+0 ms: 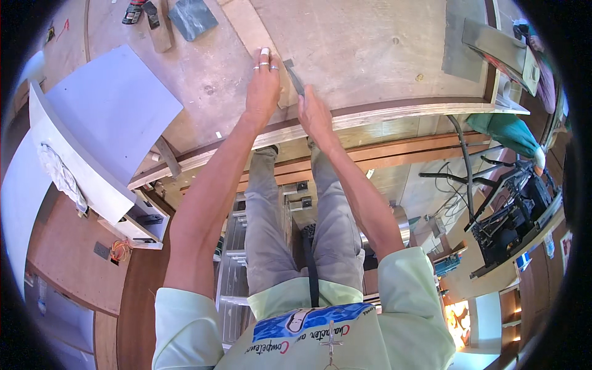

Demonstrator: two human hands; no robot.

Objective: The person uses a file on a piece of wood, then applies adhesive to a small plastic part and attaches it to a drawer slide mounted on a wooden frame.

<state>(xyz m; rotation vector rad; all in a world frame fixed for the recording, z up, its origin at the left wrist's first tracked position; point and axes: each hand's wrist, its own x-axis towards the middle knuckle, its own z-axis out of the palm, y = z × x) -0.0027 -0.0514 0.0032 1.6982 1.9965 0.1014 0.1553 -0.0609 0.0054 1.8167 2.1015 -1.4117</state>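
My left hand (264,86) lies with its fingers stretched out on a pale wooden strip (250,28), which runs away from me across the plywood surface (351,49). Rings and a white wrap show on its fingers. Just right of the strip, my right hand (316,114) is closed around a slim, flat grey blade-like tool (295,76). The tool's free end points away and to the left, close beside the strip. Its handle is hidden in my fingers, and I cannot tell whether the blade touches the strip.
A wooden hand plane (159,28) and a grey square sheet (192,20) lie at the far left. A pale lavender panel (117,105) overhangs the left side. The plywood's front edge (394,112) crosses before me. Below are a metal ladder (234,271) and, right, a black-framed machine (518,213).
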